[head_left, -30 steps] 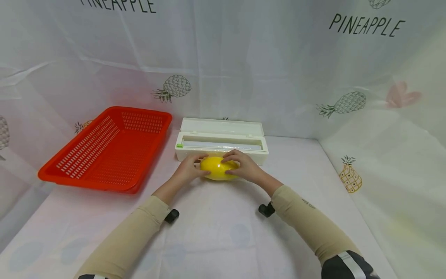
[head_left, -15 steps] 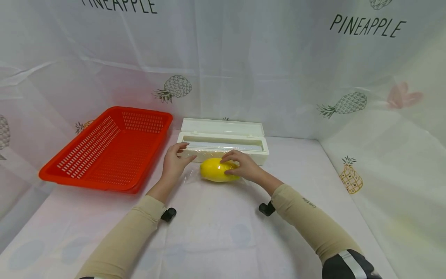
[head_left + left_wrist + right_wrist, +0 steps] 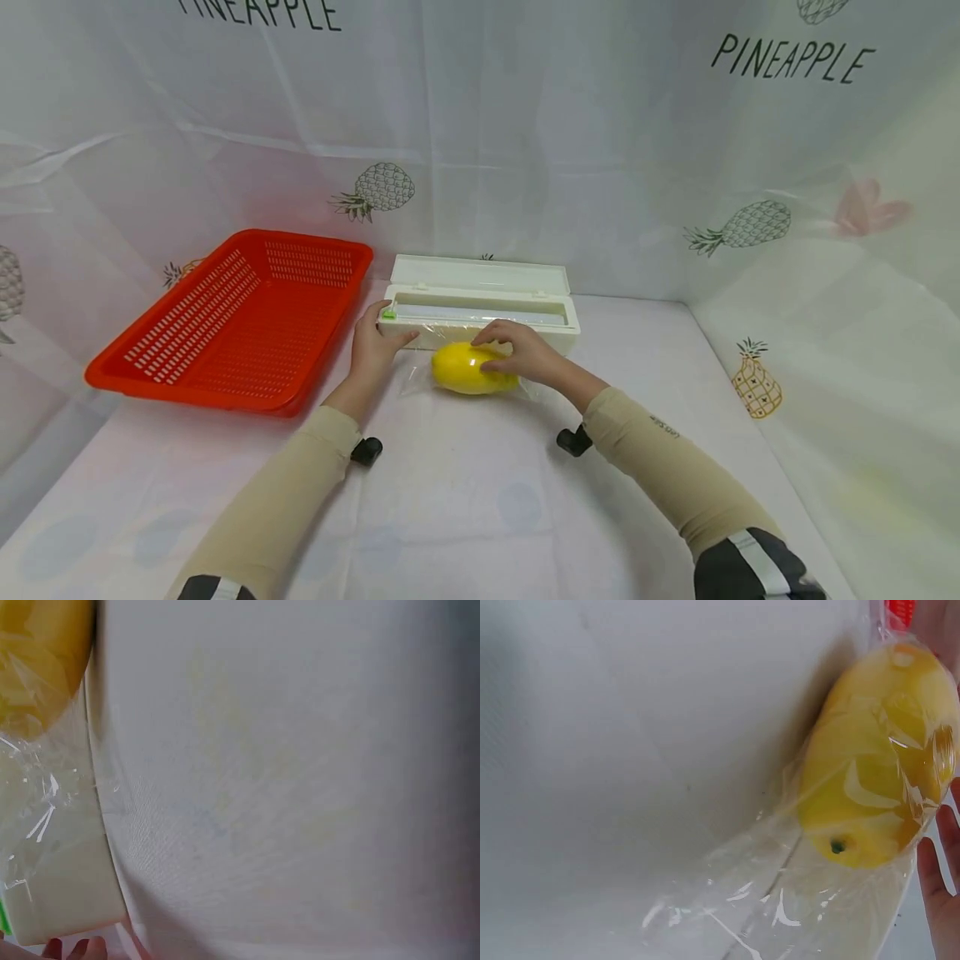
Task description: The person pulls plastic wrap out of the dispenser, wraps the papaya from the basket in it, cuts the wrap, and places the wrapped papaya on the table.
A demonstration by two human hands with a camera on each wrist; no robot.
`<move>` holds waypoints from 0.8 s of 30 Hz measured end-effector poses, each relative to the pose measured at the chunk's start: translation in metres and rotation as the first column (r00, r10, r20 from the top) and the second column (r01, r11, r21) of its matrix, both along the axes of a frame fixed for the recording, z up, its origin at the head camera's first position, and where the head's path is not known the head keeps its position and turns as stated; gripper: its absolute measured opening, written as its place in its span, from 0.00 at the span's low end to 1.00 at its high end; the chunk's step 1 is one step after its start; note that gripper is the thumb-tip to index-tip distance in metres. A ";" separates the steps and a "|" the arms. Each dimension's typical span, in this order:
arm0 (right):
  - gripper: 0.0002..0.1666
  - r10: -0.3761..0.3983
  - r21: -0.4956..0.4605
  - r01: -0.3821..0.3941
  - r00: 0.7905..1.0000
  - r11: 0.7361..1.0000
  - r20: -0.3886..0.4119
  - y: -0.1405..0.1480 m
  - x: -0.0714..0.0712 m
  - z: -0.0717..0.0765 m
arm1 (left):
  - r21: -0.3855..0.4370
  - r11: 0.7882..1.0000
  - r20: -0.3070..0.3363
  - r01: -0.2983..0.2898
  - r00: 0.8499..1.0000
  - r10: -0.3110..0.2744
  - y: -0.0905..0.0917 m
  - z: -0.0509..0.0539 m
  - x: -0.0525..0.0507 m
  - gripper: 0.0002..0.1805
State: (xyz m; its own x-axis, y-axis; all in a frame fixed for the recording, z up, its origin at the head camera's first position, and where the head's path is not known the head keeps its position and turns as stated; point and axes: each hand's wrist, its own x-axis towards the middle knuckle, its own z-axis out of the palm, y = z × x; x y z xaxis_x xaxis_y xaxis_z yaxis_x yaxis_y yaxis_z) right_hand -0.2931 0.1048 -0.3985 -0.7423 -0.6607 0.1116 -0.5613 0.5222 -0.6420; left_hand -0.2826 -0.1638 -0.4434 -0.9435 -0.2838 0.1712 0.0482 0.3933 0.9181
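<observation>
A yellow lemon-shaped fruit [image 3: 455, 372] lies on the table in front of a white cling film dispenser [image 3: 561, 340]. Clear film [image 3: 784, 915] covers the fruit in the right wrist view and spreads loosely past its end. My right hand [image 3: 525, 353] holds the fruit, fingers over its top and thumb on its near side. At the dispenser's left end, my left hand [image 3: 371, 348] grips the body, thumb along the front and fingers round the end. The left wrist view shows crinkled film [image 3: 45, 799] between fruit and dispenser, with fingertips [image 3: 94, 947] at the box end.
A red plastic basket [image 3: 251, 342] stands at the left, close to the dispenser. The dispenser's lid [image 3: 480, 272] is raised at the back, with a film roll [image 3: 480, 314] inside. A green slider [image 3: 388, 315] sits on its left edge. Behind hangs a pineapple-printed curtain [image 3: 525, 192].
My left hand has let go of the fruit and moved left to the dispenser's left end. Film edges now show beside the fruit. My right hand has stayed on the fruit.
</observation>
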 end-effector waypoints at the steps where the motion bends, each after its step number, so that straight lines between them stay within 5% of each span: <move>1: 0.20 0.007 0.005 -0.007 1.000 1.000 -0.001 -0.001 -0.001 0.002 | 0.006 1.000 0.001 0.010 1.000 -0.010 -0.001 0.000 -0.002 0.40; 11: 0.21 0.088 0.059 -0.090 0.996 0.994 0.030 -0.015 -0.023 0.026 | -0.010 1.000 -0.036 0.017 0.999 -0.018 -0.008 -0.004 -0.014 0.31; 24: 0.19 0.193 0.158 -0.191 0.981 0.969 0.007 -0.064 -0.053 0.050 | 0.096 0.993 0.035 0.063 0.997 -0.067 -0.014 -0.005 -0.012 0.31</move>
State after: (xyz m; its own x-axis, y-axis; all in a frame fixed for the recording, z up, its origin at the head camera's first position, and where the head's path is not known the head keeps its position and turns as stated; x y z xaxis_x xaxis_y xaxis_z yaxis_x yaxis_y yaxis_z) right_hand -0.3462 0.0412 -0.3482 -0.5994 -0.8004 0.0007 -0.6656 0.4980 -0.5558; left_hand -0.2950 -0.1780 -0.4482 -0.9658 -0.2348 0.1100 0.0352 0.3017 0.9527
